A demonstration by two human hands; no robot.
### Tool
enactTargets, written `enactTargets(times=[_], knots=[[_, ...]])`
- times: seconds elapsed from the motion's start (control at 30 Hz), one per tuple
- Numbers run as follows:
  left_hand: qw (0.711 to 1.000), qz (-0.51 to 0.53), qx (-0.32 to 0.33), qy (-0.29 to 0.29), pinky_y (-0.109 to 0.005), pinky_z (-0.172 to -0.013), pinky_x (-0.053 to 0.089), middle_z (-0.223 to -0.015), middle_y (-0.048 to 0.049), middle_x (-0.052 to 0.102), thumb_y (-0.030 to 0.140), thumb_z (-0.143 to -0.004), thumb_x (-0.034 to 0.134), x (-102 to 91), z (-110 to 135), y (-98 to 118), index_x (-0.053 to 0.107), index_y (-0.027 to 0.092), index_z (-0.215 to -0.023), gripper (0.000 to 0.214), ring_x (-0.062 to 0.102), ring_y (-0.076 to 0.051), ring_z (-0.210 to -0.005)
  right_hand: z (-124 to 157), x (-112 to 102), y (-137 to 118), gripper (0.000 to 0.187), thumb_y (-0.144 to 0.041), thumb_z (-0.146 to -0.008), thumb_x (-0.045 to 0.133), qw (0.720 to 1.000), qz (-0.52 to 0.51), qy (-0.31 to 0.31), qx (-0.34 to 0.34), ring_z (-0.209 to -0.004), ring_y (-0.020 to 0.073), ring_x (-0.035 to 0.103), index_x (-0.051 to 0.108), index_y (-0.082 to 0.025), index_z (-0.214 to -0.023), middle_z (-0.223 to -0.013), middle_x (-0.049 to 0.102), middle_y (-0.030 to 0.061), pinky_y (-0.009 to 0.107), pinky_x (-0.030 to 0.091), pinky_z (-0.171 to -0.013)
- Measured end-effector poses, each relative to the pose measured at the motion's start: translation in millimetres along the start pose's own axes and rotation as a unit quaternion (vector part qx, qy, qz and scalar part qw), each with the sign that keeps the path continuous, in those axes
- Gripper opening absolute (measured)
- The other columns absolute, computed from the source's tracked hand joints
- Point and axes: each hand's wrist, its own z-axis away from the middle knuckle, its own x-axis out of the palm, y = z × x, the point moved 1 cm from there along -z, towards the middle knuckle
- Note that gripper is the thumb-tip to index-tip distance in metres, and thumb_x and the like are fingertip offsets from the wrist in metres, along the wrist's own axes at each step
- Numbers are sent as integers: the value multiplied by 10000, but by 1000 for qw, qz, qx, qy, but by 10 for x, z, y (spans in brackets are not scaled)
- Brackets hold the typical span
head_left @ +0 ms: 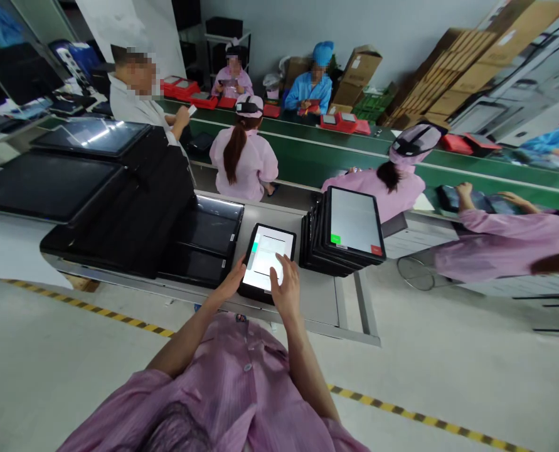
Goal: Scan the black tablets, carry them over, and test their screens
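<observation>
A black-framed tablet (263,253) with a lit white screen lies on the grey bench in front of me. My left hand (233,282) grips its lower left edge; the fingers' undersides are hidden. Over the right half of the screen, my right hand (287,286) is spread, with a finger at or just above the glass; whether it touches I cannot tell. To the right stands a stack of tablets (354,220), the top one lit white with a green and a red box. Left of my left hand lie dark tablets (208,226) with glossy screens.
Large black stacks of screens (114,213) fill the bench's left end. The bench frame (359,326) ends at the right. Beyond it, several people sit along a green conveyor (302,147) with red trays. A person in white stands far left. Cardboard boxes (467,69) are piled at the back.
</observation>
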Motion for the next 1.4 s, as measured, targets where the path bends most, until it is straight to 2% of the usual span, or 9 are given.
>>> enactTargets(times=[0.17, 0.43, 0.63, 0.77, 0.97, 1.1, 1.3, 1.4], knots=[[1000, -3, -2, 2, -458, -1429, 287, -1829, -114, 434, 837, -1069, 360, -11, -18, 0, 391, 224, -1779, 938, 387, -283, -1717, 31, -50, 55, 438, -438, -1162, 533, 999, -15, 29, 15, -1519, 327, 614, 628, -277, -1558, -1497, 737, 129, 662, 412, -1336], [1000, 1, -3, 25, -474, -1414, 321, -1778, -122, 517, 770, -1094, 403, -16, -54, -102, 439, 204, -1752, 870, 448, -295, -1684, 14, 7, 78, 450, -451, -1155, 534, 1000, -6, 14, 9, -1533, 325, 605, 627, -267, -1555, -1498, 742, 131, 663, 388, -1349], [999, -5, -12, 41, -456, -1386, 371, -1729, -135, 581, 768, -1083, 454, -10, -55, -62, 481, 192, -1722, 861, 522, -299, -1633, -149, -166, 282, 418, -441, -1147, 541, 998, 29, 54, 7, -1456, 327, 656, 676, -238, -1487, -1457, 762, 144, 641, 438, -1319], [998, 12, -1, 55, -461, -1376, 392, -1689, -124, 629, 767, -1058, 528, 0, -67, -56, 562, 209, -1666, 826, 558, -311, -1603, -231, -236, 420, 389, -438, -1140, 551, 997, 47, 56, -3, -1402, 330, 686, 705, -240, -1437, -1435, 774, 142, 641, 491, -1273], [994, 14, -14, 109, -469, -1378, 389, -1623, -117, 689, 680, -1076, 564, 11, -97, -73, 673, 206, -1558, 685, 578, -313, -1585, -335, -159, 479, 284, -351, -1146, 541, 997, 51, 27, -47, -1239, 288, 776, 774, -253, -1275, -1254, 847, 101, 601, 516, -1252], [993, 2, -19, 116, -456, -1378, 388, -1610, -112, 701, 641, -1098, 536, 0, -92, -32, 697, 198, -1530, 639, 586, -300, -1578, -421, -119, 459, 273, -320, -1146, 548, 995, 63, 32, -66, -1246, 287, 783, 781, -243, -1264, -1244, 852, 106, 571, 536, -1229], [994, 0, -8, 112, -458, -1363, 407, -1582, -114, 723, 594, -1101, 549, 2, -66, 47, 706, 190, -1519, 602, 610, -301, -1553, -438, -116, 494, 281, -293, -1147, 528, 991, 105, 0, -83, -1307, 299, 773, 799, -244, -1202, -1184, 872, 90, 607, 471, -1282], [993, 3, -15, 115, -456, -1363, 406, -1583, -107, 724, 574, -1102, 553, 5, -64, 69, 716, 194, -1509, 580, 613, -301, -1550, -416, -148, 532, 329, -297, -1162, 491, 990, 126, 18, -67, -1264, 287, 797, 814, -235, -1169, -1160, 880, 95, 605, 439, -1312]])
